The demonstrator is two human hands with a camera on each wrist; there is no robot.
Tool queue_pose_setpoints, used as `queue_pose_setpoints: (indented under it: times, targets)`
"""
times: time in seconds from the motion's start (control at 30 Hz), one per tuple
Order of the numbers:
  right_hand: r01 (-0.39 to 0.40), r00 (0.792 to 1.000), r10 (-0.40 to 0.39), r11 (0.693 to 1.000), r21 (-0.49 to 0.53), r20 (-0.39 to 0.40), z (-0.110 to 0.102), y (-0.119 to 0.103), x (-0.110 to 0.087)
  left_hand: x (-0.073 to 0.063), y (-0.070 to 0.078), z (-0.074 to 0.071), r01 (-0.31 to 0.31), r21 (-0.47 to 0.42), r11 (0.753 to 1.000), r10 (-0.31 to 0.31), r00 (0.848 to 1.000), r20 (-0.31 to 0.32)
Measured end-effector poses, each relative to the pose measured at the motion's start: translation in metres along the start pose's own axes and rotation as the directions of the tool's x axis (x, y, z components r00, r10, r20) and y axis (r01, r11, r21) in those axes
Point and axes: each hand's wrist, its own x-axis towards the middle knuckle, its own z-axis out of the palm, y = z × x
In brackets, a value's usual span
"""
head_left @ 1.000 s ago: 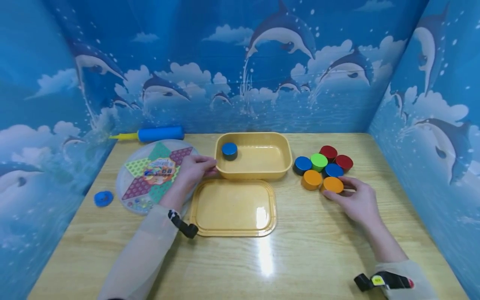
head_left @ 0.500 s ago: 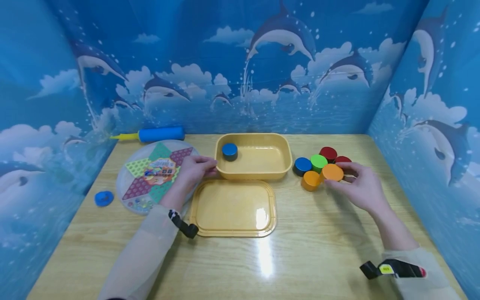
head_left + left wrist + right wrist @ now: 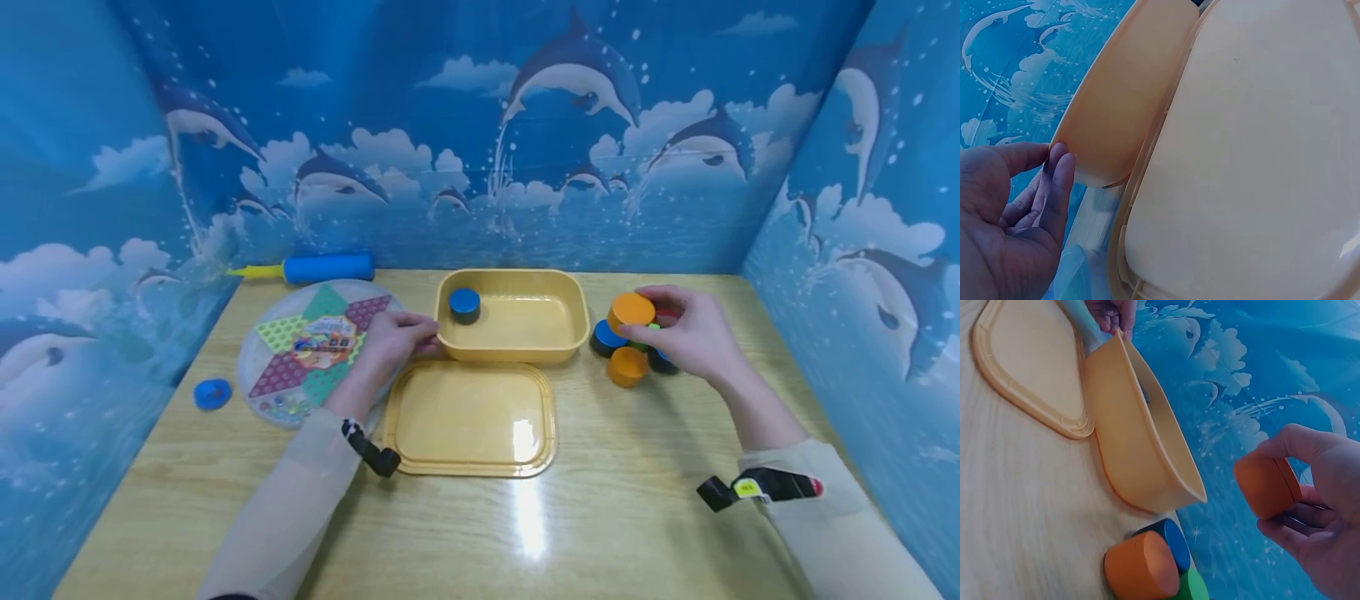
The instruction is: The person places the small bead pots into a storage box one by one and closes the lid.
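My right hand (image 3: 693, 332) pinches an orange cylinder (image 3: 631, 312), held above the cluster on the right; a seam shows near one end of this cylinder (image 3: 1266, 486) in the right wrist view. Below it, a second orange cylinder (image 3: 627, 367) and a blue cylinder (image 3: 606, 340) stand on the table, with green and dark blue ones partly covered. With thumb and fingertips, my left hand (image 3: 390, 342) grips the left rim of a yellow plastic box (image 3: 513, 351). One blue cylinder (image 3: 464, 307) stands inside the box, at its left end.
The box's yellow lid (image 3: 472, 421) lies flat on the table (image 3: 450, 533) in front of it. Under my left forearm is a round patterned board (image 3: 279, 375). A blue pump (image 3: 328, 268) lies behind, and a small blue object (image 3: 212, 394) at the left. A dolphin-print curtain (image 3: 480, 125) surrounds the table.
My right hand has lifted the orange cylinder from the front of the cluster and carried it up, back and leftward. The left hand keeps its grip on the box rim.
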Motion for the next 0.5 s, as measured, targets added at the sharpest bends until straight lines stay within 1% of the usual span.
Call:
queue_pose_setpoints:
  times: [0.1, 0.23, 0.33, 0.5]
  targets:
    - [0.024, 1.0, -0.024, 1.0, -0.008, 0.008, 0.004, -0.01, 0.009, 0.001, 0.0, -0.001, 0.006, -0.001, 1.0, -0.006, 1.0, 0.004]
    - [0.061, 0.997, -0.062, 0.998, 0.021, 0.041, 0.009, -0.021, 0.021, 0.001, 0.001, -0.001, 0.005, -0.002, 1.0, -0.005, 1.0, 0.011]
    - [0.075, 0.995, -0.079, 0.995, 0.06, 0.065, 0.015, -0.027, 0.03, 0.002, 0.001, -0.001, 0.001, -0.002, 1.0, -0.001, 1.0, 0.009]
    - [0.097, 0.989, -0.104, 0.993, 0.071, 0.105, 0.026, -0.034, 0.047, 0.001, 0.0, -0.001, -0.002, 0.001, 1.0, 0.002, 1.0, 0.001]
